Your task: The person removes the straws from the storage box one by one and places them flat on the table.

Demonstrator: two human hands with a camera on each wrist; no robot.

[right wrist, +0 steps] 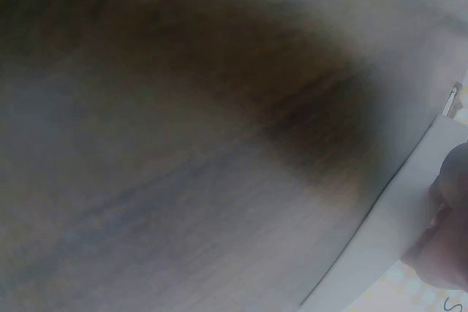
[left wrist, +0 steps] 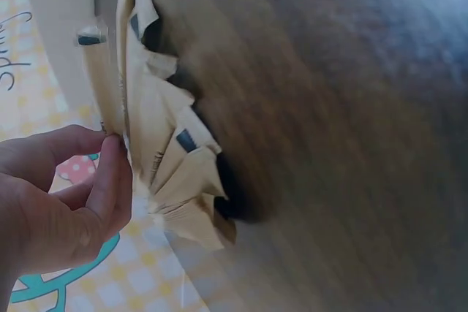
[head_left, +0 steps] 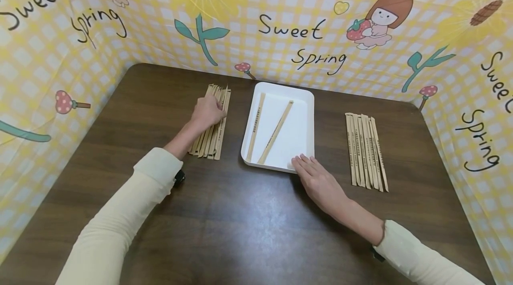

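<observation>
My left hand (head_left: pixel 205 112) is over the left pile of slim paper-wrapped straws (head_left: pixel 205 146). In the left wrist view, its thumb and fingertips pinch one paper-wrapped straw (left wrist: pixel 102 82), which stands beside the fanned ends of the others. A white tray (head_left: pixel 298 131) lies in the middle, holding a nearly upright-lying straw (head_left: pixel 256 125) by its left side and a slanted straw (head_left: pixel 275 132). My right hand (head_left: pixel 323 185) rests its extended fingers on the tray's near right corner. Only part of that hand shows in the right wrist view, beside the tray's pale wall (right wrist: pixel 387 231).
To the tray's right, a second row of paper-wrapped straws (head_left: pixel 364 150) lies side by side on the dark wooden table (head_left: pixel 240 231). A yellow checked cloth (head_left: pixel 280 0) with printed flowers and lettering encloses the table's back and sides.
</observation>
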